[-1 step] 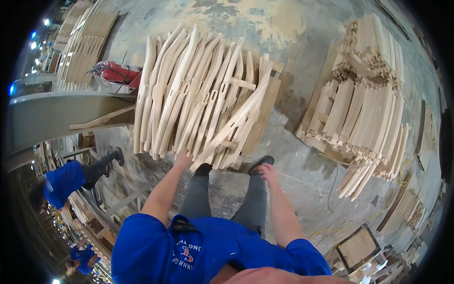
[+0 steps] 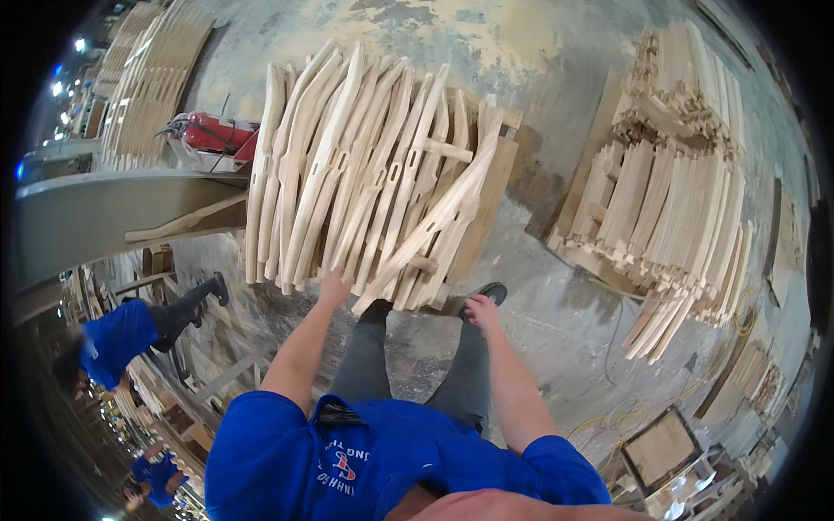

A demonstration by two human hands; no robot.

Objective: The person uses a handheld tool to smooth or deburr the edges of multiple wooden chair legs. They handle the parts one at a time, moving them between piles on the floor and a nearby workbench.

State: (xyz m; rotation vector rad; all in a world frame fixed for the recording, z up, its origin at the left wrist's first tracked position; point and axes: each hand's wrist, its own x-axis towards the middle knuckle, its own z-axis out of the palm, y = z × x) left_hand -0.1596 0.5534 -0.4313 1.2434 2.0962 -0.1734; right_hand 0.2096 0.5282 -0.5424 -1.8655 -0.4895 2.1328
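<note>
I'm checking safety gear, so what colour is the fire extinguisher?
The fire extinguisher is red, showing in the head view.

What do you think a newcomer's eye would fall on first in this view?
Most likely the pile of long, pale wooden bars in the middle, with the person's left hand at its near edge. Next might come the red extinguisher, a bright spot just left of the pile, and then the second wood stack on the floor to the right.
</note>
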